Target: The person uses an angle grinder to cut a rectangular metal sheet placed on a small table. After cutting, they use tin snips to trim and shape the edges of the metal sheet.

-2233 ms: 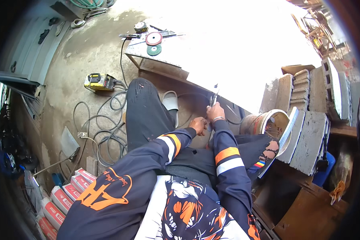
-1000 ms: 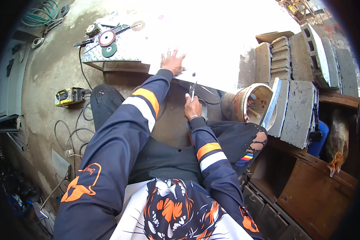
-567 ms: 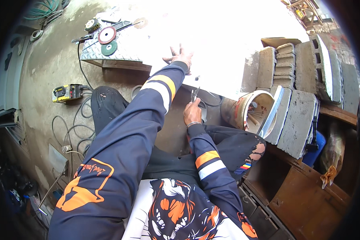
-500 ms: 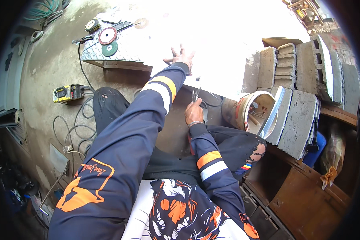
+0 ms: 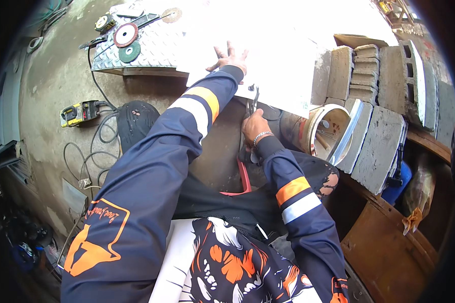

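Note:
My left hand [image 5: 231, 59] lies with fingers spread on a bright white sheet [image 5: 283, 76], palm down near its front edge. In my right hand [image 5: 256, 126] is a pair of metal pliers [image 5: 249, 105], the fingers wrapped round the handles. The jaws point away from me and meet the near edge of the sheet. Right by them, a small dark spot or hole [image 5: 251, 88] shows in the sheet. Glare washes out most of the sheet, and whether the jaws grip it I cannot tell.
At the left, a diamond-plate surface [image 5: 156, 53] carries a tape measure [image 5: 104, 23], a red-rimmed disc [image 5: 125, 35] and a green disc [image 5: 130, 51]. A yellow-black tool [image 5: 79, 113] with looped cable lies on the floor. Right stand a bucket [image 5: 313, 129] and concrete blocks [image 5: 371, 151].
My right hand has moved forward and slightly right, bringing the pliers up to the sheet's edge. My left hand stays spread on the sheet. The view has shifted a little.

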{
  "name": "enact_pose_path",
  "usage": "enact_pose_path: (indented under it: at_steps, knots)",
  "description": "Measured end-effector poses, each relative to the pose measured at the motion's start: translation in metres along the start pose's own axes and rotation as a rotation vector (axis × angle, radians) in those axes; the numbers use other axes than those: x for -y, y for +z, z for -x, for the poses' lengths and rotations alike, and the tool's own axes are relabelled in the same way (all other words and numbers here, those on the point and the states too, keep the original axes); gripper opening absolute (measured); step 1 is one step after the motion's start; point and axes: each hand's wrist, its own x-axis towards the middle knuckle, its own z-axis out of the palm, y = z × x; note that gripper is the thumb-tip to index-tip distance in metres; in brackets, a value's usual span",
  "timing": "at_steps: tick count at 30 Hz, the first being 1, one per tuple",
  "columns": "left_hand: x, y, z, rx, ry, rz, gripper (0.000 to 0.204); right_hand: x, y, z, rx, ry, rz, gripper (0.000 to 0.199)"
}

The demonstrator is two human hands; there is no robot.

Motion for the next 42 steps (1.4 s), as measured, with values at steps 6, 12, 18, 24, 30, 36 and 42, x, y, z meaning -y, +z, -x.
enact_pose_path:
  at_steps: [6, 12, 18, 24, 30, 36, 42]
  knots:
    - [0.004, 0.002, 0.003, -0.022, 0.019, 0.028, 0.119, -0.034, 0.042, -0.024, -0.17, -0.145, -0.023, 0.033]
    - [0.013, 0.042, 0.055, -0.368, 0.111, 0.243, 0.083, -0.059, 0.069, -0.031, -0.31, -0.351, -0.123, 0.037]
    - [0.071, 0.201, 0.087, -0.062, 0.147, 0.822, 0.042, -0.051, 0.074, -0.028, -0.45, -0.481, -0.097, 0.032]
    - [0.045, 0.204, 0.154, 0.474, -0.052, 1.94, 0.043, -0.04, 0.076, -0.025, -0.42, -0.445, -0.155, 0.033]
    - [0.05, 0.203, 0.17, 0.494, 0.011, 1.864, 0.032, -0.046, 0.083, -0.035, -0.393, -0.503, -0.068, 0.038]
    - [0.02, 0.241, 0.161, 0.115, 0.055, 1.479, 0.036, -0.062, 0.07, -0.039, -0.328, -0.549, 0.056, 0.038]
    - [-0.01, 0.279, 0.146, 0.011, 0.074, 1.474, 0.032, -0.068, 0.061, -0.013, -0.352, -0.29, 0.21, 0.046]
